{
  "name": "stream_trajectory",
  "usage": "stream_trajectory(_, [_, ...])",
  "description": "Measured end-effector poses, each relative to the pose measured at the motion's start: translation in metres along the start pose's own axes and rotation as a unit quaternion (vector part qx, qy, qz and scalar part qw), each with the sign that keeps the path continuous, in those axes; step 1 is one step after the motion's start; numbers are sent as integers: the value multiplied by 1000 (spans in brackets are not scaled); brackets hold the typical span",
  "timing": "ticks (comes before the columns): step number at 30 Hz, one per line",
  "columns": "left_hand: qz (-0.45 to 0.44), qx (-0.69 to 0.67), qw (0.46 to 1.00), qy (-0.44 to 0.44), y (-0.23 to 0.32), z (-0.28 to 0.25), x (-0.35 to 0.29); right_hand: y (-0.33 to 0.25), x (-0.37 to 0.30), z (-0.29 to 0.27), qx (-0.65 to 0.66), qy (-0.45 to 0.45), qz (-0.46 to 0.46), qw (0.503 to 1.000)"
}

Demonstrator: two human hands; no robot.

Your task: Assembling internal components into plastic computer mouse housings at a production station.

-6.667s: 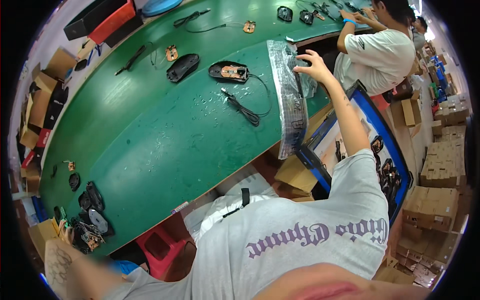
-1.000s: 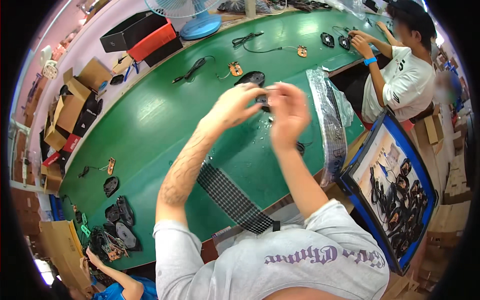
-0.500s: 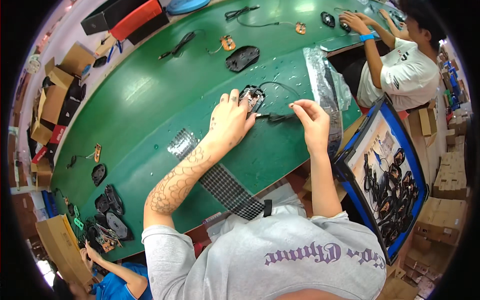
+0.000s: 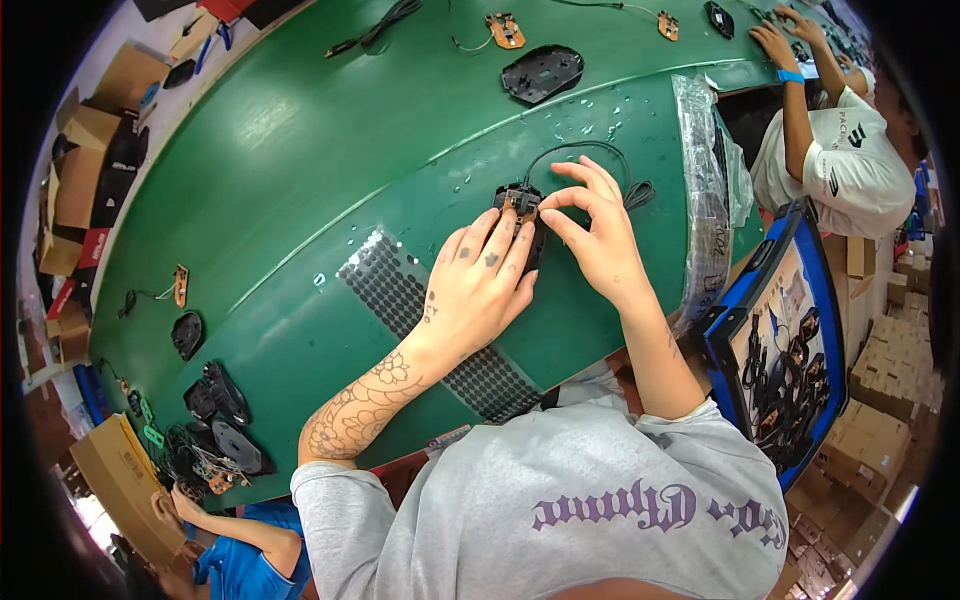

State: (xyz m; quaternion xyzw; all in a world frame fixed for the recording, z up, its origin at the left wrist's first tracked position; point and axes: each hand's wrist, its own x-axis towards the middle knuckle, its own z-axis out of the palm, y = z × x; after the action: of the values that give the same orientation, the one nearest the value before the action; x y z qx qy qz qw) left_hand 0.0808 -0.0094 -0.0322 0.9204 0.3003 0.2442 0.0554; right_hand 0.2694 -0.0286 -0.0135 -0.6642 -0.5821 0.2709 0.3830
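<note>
On the green table in front of me is an opened black computer mouse [image 4: 522, 202] with its circuit board showing. My left hand [image 4: 470, 262] lies over it, fingers closed on its body and hiding most of the near part. At the mouse's right edge, my right hand [image 4: 605, 235] brings thumb and index finger together; whatever sits between their tips is too small to make out. Its other fingers are raised. A thin black cable [image 4: 590, 144] leaves the far end of the mouse and loops right to a coiled bundle [image 4: 638, 194].
A sheet of black round pads [image 4: 490, 383] lies under my left forearm. Beyond the mouse sits a black mouse shell [image 4: 542, 73], near an orange circuit board [image 4: 506, 31]. Plastic bags [image 4: 703, 180] and a blue-edged bin of mice [image 4: 785, 350] are at right. Co-workers sit on both sides.
My right hand has moved left, from beside the cable to the mouse's edge. The mouse now stands more upright in the picture, with my left hand covering more of it. The view has shifted.
</note>
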Motion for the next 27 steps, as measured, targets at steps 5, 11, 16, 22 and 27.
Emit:
stream_trajectory(5, [-11,-44,999,-3,-2,5,-2,-2,0,0,-26,-2,25,999])
stream_trajectory(11, [-24,-52,998,-11,-1,8,2,-2,0,1,-49,-1,37,998])
stream_trajectory(16, [-34,-35,999,-15,0,12,-1,-3,1,8,-87,23,26,996])
stream_trajectory(22, [-38,-34,998,-23,0,11,-1,-2,-1,9,-92,40,28,995])
stream_trajectory(27, [-39,-31,998,-23,1,11,-2,-3,-3,11,-107,51,28,993])
